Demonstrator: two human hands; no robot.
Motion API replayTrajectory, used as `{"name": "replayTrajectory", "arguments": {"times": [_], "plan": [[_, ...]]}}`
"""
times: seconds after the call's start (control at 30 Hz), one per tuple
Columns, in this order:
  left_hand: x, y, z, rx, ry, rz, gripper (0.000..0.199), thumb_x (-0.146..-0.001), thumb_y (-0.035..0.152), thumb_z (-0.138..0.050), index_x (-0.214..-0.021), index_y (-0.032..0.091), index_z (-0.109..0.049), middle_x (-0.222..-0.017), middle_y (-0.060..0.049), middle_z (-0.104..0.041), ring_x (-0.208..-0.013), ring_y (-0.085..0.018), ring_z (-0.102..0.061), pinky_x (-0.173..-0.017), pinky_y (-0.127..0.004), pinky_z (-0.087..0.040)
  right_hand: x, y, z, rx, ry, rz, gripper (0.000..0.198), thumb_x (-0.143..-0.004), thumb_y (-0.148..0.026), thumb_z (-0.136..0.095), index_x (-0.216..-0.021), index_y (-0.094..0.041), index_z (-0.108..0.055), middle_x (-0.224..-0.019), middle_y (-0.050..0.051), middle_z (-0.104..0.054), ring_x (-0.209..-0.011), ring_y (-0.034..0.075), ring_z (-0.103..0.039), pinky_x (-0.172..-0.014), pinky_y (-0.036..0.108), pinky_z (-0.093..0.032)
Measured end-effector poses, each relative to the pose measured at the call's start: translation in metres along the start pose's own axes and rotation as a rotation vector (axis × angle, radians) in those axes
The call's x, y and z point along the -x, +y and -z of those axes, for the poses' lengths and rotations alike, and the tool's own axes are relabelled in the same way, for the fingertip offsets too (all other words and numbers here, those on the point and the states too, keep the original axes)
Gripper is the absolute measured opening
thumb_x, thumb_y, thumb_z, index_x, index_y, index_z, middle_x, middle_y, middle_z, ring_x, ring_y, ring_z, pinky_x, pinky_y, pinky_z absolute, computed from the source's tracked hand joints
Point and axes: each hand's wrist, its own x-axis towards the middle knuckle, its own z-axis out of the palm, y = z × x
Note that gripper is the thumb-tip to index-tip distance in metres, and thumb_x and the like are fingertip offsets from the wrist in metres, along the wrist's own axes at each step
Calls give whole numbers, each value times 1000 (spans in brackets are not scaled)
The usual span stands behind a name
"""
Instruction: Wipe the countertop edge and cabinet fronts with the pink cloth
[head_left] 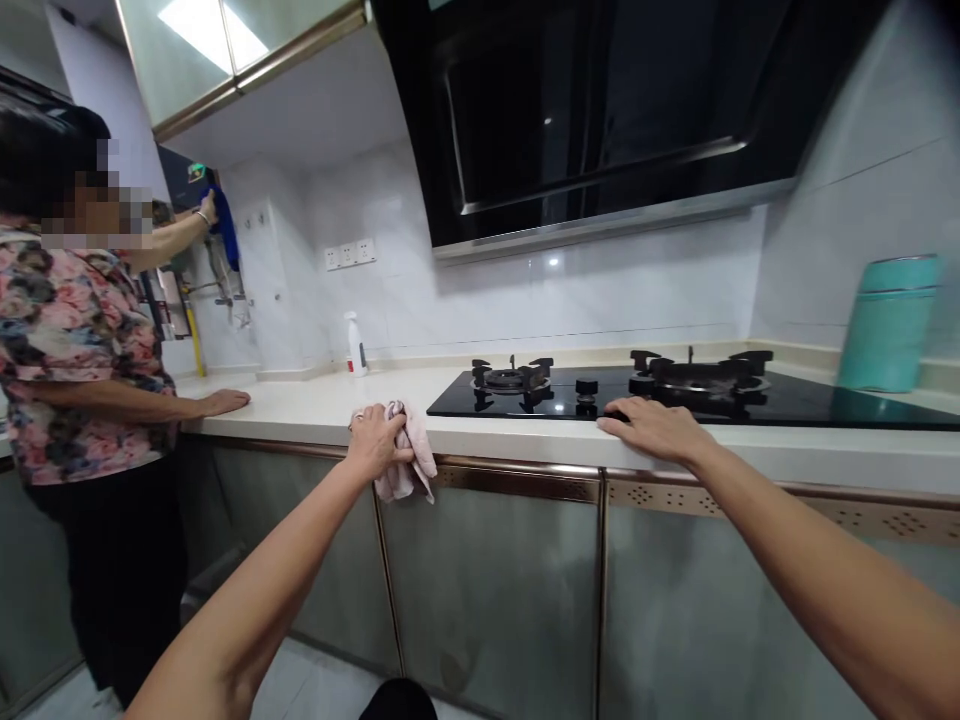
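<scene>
My left hand (373,443) grips a pale pink cloth (415,450) at the front edge of the white countertop (300,400). Part of the cloth hangs over the edge, in front of the cabinet. Farther right, my right hand (654,430) rests with its fingers stretched out at the front edge of the black gas stove (559,402), holding nothing. Just beyond that hand are the stove's knobs (586,388). Two burners with black pan supports sit on the stove, the left one (511,378) and the right one (701,372).
A white spray bottle (355,345) stands against the back wall. At the right is a turquoise canister (890,325). A black range hood (600,120) overhangs the stove. On the left, another person (82,340) holds a blue cloth (225,228) to a wall-mounted unit, one hand on the counter.
</scene>
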Motion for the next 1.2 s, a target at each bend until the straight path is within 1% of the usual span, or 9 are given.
{"name": "replayTrajectory", "arguments": {"times": [0.13,0.27,0.4,0.53,0.63,0.77,0.93,1.1,1.2], "plan": [[-5,54,10,92,113,-104,55,-73,57,-81,-115,23,-71,-122,-18,-61,-115,-38,-53,-96,-52,-41,2,-4,5,1,-20,-12,59,-91,-66,-32,-129,-32,-60,-144,8,-58,-132,35,-52,-104,60,-43],[-19,129,21,250,208,-199,56,-71,57,-84,-113,22,-72,-124,-20,-62,-114,-40,-54,-94,-56,-42,5,-8,11,-5,-21,-18,57,-92,-62,-33,-130,-30,-60,-145,9,-57,-133,35,-51,-105,61,-41],[-29,198,33,354,251,-281,62,-70,57,-85,-121,25,-69,-129,-18,-58,-118,-38,-51,-101,-59,-35,5,-9,13,6,-26,-35,57,-92,-63,-34,-130,-30,-60,-145,8,-57,-133,34,-50,-105,58,-41],[-31,225,40,351,262,-244,76,-68,60,-86,-134,30,-61,-129,-17,-55,-118,-37,-48,-104,-61,-29,6,-7,14,17,-30,-39,58,-93,-62,-33,-133,-30,-59,-145,7,-57,-133,33,-50,-106,56,-40],[-31,211,35,338,234,-282,69,-70,58,-85,-130,32,-64,-127,-15,-56,-116,-36,-49,-99,-56,-34,7,-6,16,16,-39,-22,58,-94,-61,-31,-135,-31,-58,-148,6,-56,-134,32,-51,-108,55,-40],[-28,166,16,306,230,-346,60,-75,48,-81,-130,32,-64,-133,-16,-56,-118,-36,-50,-98,-53,-36,9,-5,19,14,-63,-3,60,-94,-60,-31,-138,-29,-58,-149,7,-56,-133,31,-53,-108,54,-40],[-15,80,-11,224,180,-226,57,-78,43,-76,-133,28,-64,-148,-16,-50,-133,-40,-43,-108,-54,-32,10,-6,21,5,-61,10,60,-95,-59,-29,-140,-29,-56,-149,7,-56,-134,32,-51,-109,55,-39],[-2,-17,-27,27,54,-111,55,-80,43,-68,-131,23,-62,-145,-16,-53,-132,-40,-45,-106,-49,-38,13,-10,23,-5,-57,-2,58,-96,-57,-31,-140,-28,-55,-151,8,-54,-136,32,-49,-111,56,-37],[-1,-45,-29,-102,7,-76,53,-83,44,-61,-132,24,-59,-137,-14,-56,-127,-38,-47,-100,-47,-42,13,-13,24,-10,-49,-5,57,-96,-58,-32,-140,-29,-55,-151,9,-52,-135,33,-48,-111,57,-36]]}}
